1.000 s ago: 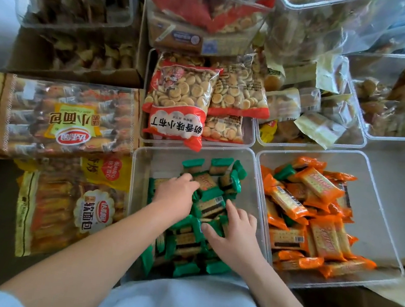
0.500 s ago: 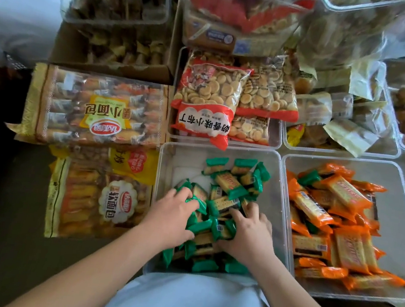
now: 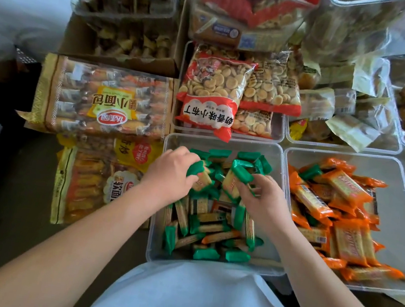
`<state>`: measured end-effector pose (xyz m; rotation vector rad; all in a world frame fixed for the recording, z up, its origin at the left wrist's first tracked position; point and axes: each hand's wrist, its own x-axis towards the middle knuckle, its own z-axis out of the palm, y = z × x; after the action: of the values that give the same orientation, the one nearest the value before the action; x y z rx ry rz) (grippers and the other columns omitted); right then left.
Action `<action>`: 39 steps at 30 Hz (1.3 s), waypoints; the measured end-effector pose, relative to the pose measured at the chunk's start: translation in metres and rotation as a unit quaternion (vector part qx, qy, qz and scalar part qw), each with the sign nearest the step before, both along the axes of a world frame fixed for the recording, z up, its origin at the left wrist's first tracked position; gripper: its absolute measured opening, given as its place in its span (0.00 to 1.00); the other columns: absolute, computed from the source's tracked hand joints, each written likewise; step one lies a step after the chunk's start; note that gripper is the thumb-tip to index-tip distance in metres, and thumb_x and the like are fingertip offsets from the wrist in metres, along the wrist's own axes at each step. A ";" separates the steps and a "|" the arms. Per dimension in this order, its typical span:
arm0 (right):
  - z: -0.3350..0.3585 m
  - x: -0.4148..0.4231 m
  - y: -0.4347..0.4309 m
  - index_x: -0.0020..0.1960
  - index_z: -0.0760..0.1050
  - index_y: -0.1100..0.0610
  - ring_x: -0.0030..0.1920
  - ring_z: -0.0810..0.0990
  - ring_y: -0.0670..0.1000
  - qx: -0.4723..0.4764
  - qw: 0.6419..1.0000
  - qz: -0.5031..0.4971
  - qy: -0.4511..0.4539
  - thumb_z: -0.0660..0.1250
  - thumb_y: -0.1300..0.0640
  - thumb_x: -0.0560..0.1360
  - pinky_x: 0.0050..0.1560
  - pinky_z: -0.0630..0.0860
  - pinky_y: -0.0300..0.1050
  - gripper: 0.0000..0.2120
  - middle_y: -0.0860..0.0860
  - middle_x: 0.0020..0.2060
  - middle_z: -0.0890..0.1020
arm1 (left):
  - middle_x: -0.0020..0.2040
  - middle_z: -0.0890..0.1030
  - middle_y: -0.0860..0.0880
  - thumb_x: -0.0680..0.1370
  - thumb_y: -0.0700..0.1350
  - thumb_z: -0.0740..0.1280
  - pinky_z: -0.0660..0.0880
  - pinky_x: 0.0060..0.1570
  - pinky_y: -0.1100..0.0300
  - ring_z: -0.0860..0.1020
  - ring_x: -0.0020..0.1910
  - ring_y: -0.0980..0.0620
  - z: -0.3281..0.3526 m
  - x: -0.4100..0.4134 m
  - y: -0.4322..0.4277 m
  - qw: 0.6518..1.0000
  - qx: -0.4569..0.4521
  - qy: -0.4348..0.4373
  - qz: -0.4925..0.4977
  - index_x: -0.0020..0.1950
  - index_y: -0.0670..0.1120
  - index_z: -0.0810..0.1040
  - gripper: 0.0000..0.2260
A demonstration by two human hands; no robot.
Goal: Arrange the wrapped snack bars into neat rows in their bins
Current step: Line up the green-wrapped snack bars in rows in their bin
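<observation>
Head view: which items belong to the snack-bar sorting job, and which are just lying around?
Job:
- left hand and right hand, each gripping one of the green bars
- green-bar bin
- orange bars
- orange-bar bin

Lying about:
- bread roll packs
- biscuit bags
- brown snack tub
- cardboard box

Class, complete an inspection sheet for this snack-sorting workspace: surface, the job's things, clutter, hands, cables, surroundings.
Surface: brown surface under the clear bins.
Job's things: green-wrapped bars jumbled in the near bin; orange-wrapped bars jumbled in the right bin, with one stray green bar among them.
Clutter: bread bags at left, biscuit bags behind.
Hands: left hand grips the first lifted bar; right hand pinches the second lifted bar.
Cables: nothing seen.
Surroundings: cardboard box, further snack bins behind.
</observation>
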<state>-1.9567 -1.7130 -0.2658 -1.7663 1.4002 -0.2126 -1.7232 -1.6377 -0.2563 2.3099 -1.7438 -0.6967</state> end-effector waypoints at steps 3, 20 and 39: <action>0.005 -0.004 0.007 0.50 0.80 0.45 0.44 0.83 0.44 0.063 0.997 -0.022 -0.033 0.72 0.47 0.79 0.42 0.76 0.40 0.03 0.43 0.45 0.85 | 0.67 0.76 0.53 0.82 0.55 0.69 0.78 0.51 0.52 0.79 0.60 0.45 -0.002 -0.009 0.007 1.000 0.014 0.010 0.008 0.73 0.53 0.75 0.20; -0.004 -0.060 0.052 0.67 0.81 0.50 0.59 0.81 0.47 0.085 0.984 0.127 0.090 0.68 0.59 0.81 0.61 0.75 0.37 0.15 0.47 0.60 0.83 | 0.47 0.83 0.51 0.78 0.64 0.68 0.80 0.48 0.50 0.80 0.47 0.48 -0.049 -0.096 0.043 0.965 0.239 0.088 -0.056 0.49 0.53 0.84 0.16; 0.026 -0.057 0.054 0.67 0.78 0.45 0.55 0.85 0.47 0.181 0.965 -0.069 -0.179 0.74 0.54 0.78 0.51 0.85 0.48 0.19 0.44 0.54 0.86 | 0.59 0.81 0.58 0.86 0.47 0.62 0.74 0.56 0.67 0.78 0.58 0.61 0.005 -0.086 0.052 0.958 0.040 0.277 0.067 0.69 0.55 0.79 0.13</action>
<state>-2.0136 -1.6587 -0.2398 -1.2599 1.2080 -0.3124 -1.8094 -1.5862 -0.2517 1.9808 -1.3113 -1.2568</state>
